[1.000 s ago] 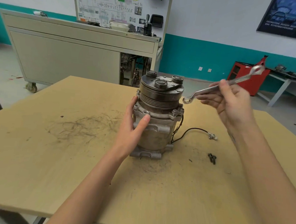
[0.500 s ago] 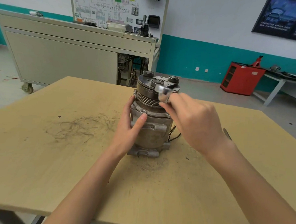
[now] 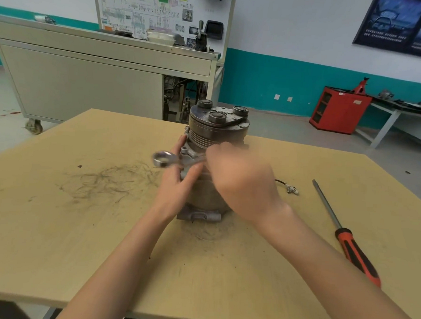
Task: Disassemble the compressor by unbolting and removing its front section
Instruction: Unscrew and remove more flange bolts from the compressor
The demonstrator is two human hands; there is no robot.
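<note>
The compressor stands upright near the middle of the wooden desk, with its pulley end on top. Your left hand is wrapped around the left side of its body, the thumb pressed on the front and the fingers behind it. Your right hand is closed around the shaft of a wrench, which lies across the front of the compressor at the height of the flange; its ring end sticks out to the left, just above your left hand. This hand is blurred. To the right, a screwdriver with a red and black handle lies on the desk, well apart from the compressor, and a small wire connector lies between them
</note>
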